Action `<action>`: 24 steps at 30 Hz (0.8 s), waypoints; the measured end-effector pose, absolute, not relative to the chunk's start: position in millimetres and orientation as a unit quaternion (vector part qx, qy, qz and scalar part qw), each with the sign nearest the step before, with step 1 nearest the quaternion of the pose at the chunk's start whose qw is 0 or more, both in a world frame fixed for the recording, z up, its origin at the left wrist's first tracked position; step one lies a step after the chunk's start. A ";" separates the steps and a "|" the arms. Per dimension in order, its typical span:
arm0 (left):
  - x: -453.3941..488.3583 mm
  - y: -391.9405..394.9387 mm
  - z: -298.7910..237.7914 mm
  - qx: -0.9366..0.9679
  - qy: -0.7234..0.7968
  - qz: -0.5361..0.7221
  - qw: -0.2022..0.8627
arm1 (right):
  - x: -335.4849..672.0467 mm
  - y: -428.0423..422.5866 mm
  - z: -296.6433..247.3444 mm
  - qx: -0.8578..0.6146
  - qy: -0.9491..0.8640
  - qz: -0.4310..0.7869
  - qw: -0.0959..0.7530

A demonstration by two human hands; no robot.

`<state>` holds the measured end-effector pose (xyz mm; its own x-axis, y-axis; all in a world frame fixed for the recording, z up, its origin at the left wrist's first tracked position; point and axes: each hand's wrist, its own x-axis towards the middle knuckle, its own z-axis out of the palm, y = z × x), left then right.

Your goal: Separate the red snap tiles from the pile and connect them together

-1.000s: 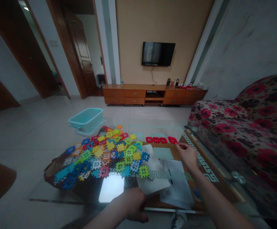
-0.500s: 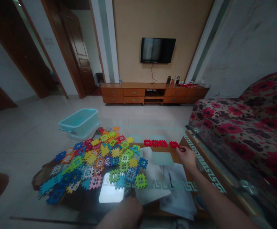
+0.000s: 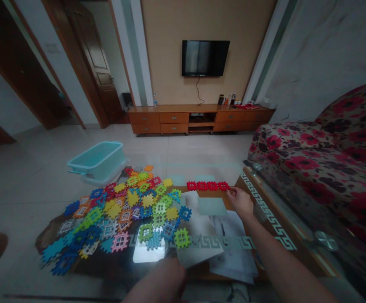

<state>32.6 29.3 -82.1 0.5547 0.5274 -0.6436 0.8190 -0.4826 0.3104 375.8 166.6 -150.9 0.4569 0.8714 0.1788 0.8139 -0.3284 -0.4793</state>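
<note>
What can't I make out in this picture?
All in head view:
Left hand: blurred, fingers hidden by its own back; any grip unclear.
Coloured pieces: lower ones hidden under upper ones.
Red pieces: too small to tell whether they interlock.
Papers: blurred; any markings unreadable.
Sofa: cut off by right edge.

Heaped tiles [image 3: 147,200] lie left on the table [image 3: 274,221]; a tile row [image 3: 212,185] lies farther right, the right hand [image 3: 241,201] at its right end. Beyond: a tub [image 3: 107,165] (on the floor, left), then a cabinet [image 3: 173,118] below a television [image 3: 205,58].

The right hand [image 3: 241,201] pinches at arm's length; the left hand [image 3: 169,274] hangs low.
</note>
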 end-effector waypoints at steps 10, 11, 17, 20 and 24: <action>29.7 27.5 -80.6 0.831 0.411 -0.215 0.306 | 372.3 165.5 -145.1 -0.828 -0.502 0.060 0.245; 29.5 27.3 -81.0 0.831 0.413 -0.213 0.306 | 372.6 165.5 -145.5 -0.827 -0.502 0.059 0.245; 31.2 26.7 -79.8 0.829 0.412 -0.231 0.301 | 372.6 165.6 -145.8 -0.826 -0.501 0.061 0.251; 32.0 26.6 -79.2 0.833 0.409 -0.227 0.297 | 372.5 166.2 -146.2 -0.823 -0.501 0.060 0.259; 33.2 27.2 -77.1 0.839 0.395 -0.237 0.288 | 373.8 167.3 -148.3 -0.816 -0.510 0.053 0.267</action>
